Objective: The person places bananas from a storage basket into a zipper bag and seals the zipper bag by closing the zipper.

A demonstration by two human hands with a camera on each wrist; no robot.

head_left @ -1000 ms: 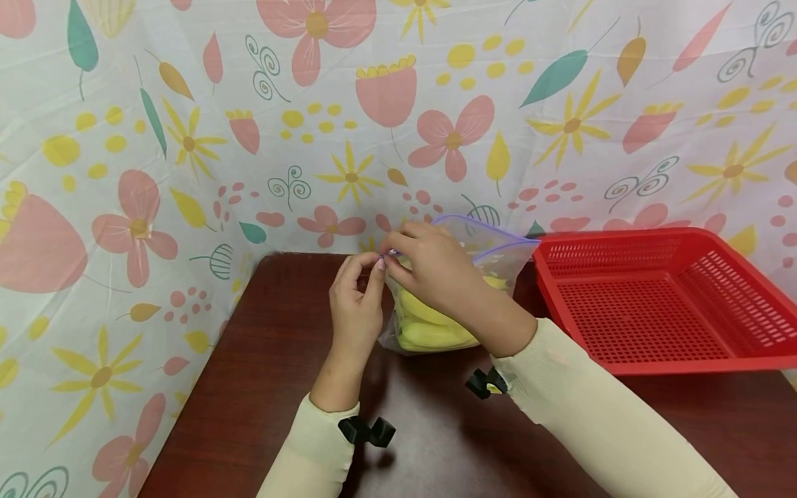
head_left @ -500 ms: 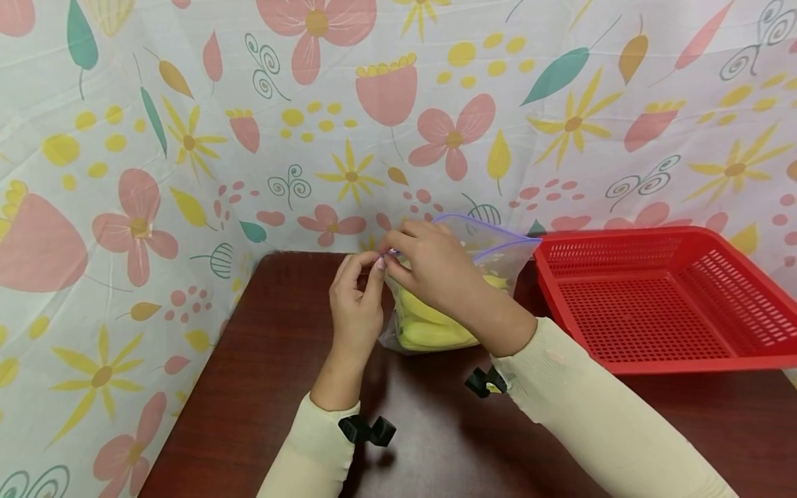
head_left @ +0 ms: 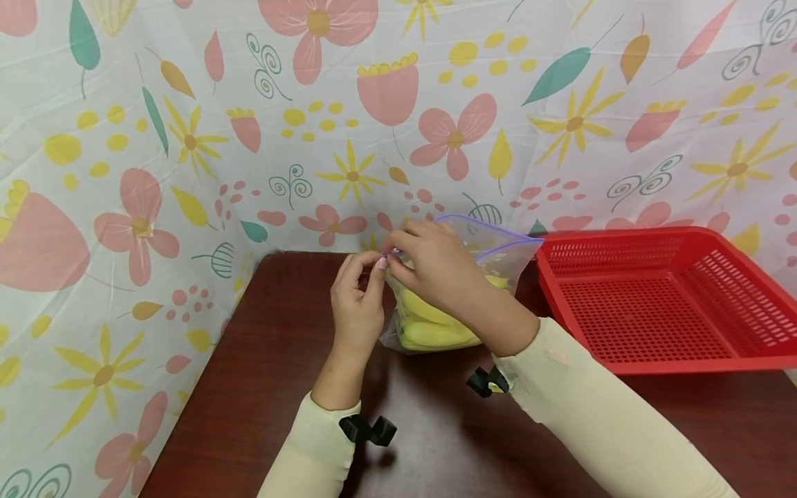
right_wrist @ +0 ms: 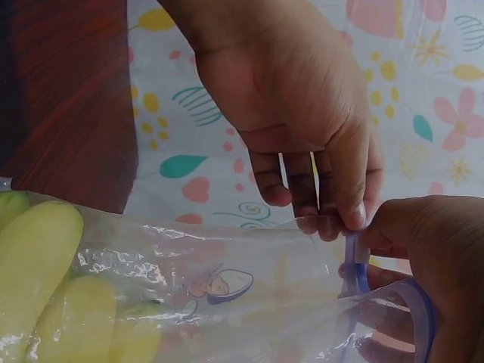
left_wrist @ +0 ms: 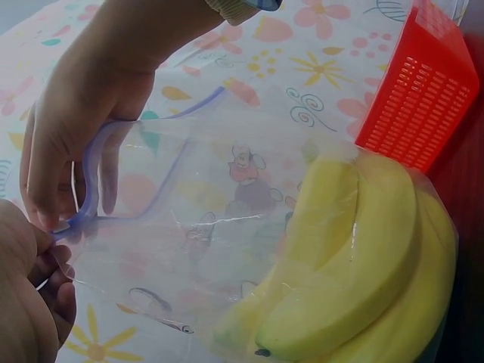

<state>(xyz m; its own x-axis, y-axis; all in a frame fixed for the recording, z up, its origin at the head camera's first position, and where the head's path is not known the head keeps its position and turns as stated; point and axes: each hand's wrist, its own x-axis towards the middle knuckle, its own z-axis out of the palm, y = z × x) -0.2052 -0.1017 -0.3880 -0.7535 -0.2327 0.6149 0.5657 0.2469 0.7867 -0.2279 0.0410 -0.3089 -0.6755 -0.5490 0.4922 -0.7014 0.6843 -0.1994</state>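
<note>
A clear zip-top bag (head_left: 521, 264) with a purple zip stands on the table, its mouth gaping toward the right. Inside it lie yellow bananas (head_left: 436, 336), seen closer as bananas (left_wrist: 378, 249) in the left wrist view. My left hand (head_left: 358, 297) pinches the bag's left top corner between thumb and finger. Right beside it, my right hand (head_left: 438, 266) pinches the purple zip (right_wrist: 352, 261) at that same corner, thumb and fingertips nearly touching the left ones. The right hand and forearm hide part of the bag in the head view.
A red perforated plastic basket (head_left: 660, 311) stands at the right, close to the bag. The dark brown table (head_left: 280, 360) meets a flower-patterned cloth (head_left: 205, 104) at its back and left edges. Black camera mounts sit on both cream sleeves.
</note>
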